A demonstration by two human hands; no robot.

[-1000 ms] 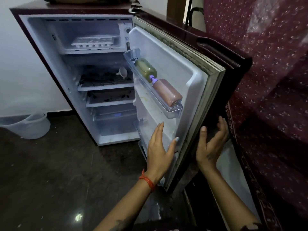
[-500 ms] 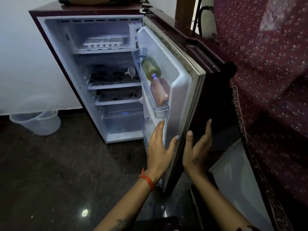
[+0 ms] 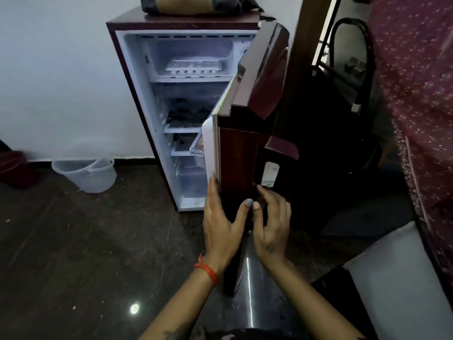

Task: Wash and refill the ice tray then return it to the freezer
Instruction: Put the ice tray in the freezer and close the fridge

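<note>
The clear ice tray (image 3: 193, 66) lies on the floor of the freezer compartment at the top of the small maroon fridge (image 3: 137, 99). The fridge door (image 3: 247, 114) stands roughly half open, its edge facing me. My left hand (image 3: 220, 224) clasps the door's lower free edge, fingers flat on the white inner side and thumb over the edge. My right hand (image 3: 272, 227) rests with spread fingers on the door's maroon outer face, just below the handle (image 3: 282, 146). The door hides its own shelves and bottles.
A translucent plastic bucket (image 3: 85, 174) stands on the dark floor left of the fridge, by the white wall. A bag (image 3: 196, 4) lies on the fridge top. A patterned maroon cloth (image 3: 421, 94) hangs at the right, with a white object (image 3: 397, 278) below it.
The door has swung towards the fridge body, hiding the bottles on its inner shelf. My right hand moved onto the outer face. Both hands stayed at the door's lower edge.
</note>
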